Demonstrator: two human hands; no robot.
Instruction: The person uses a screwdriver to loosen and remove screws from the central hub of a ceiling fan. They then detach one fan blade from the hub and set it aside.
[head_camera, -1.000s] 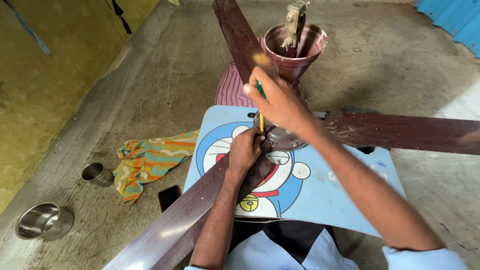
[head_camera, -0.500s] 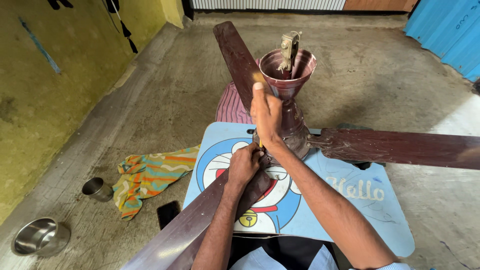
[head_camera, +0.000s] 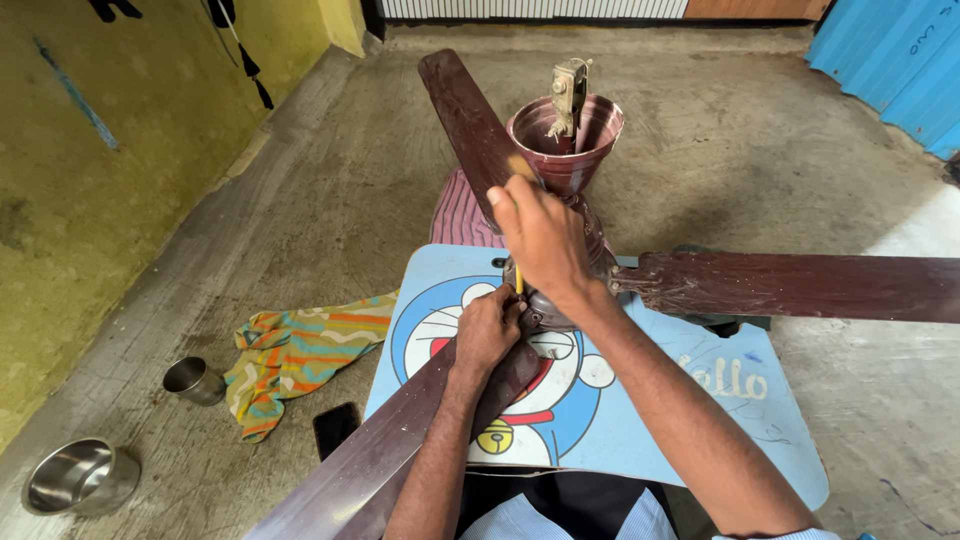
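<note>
Concrete floor (head_camera: 760, 130) below, left hand (head_camera: 487, 333) clamps the fan blade (head_camera: 400, 440); right hand (head_camera: 540, 238) seemingly grips a yellow-handled tool (head_camera: 518, 284) at the motor hub (head_camera: 560, 290)

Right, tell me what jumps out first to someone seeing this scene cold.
The dark brown ceiling fan lies mid-frame on a light blue cartoon table, blades spreading left, right and away. The right hand holds a yellow-handled screwdriver at the motor hub, while the left hand grips the near blade's root. Left on the concrete floor lie a striped cloth and two steel cups.
</note>
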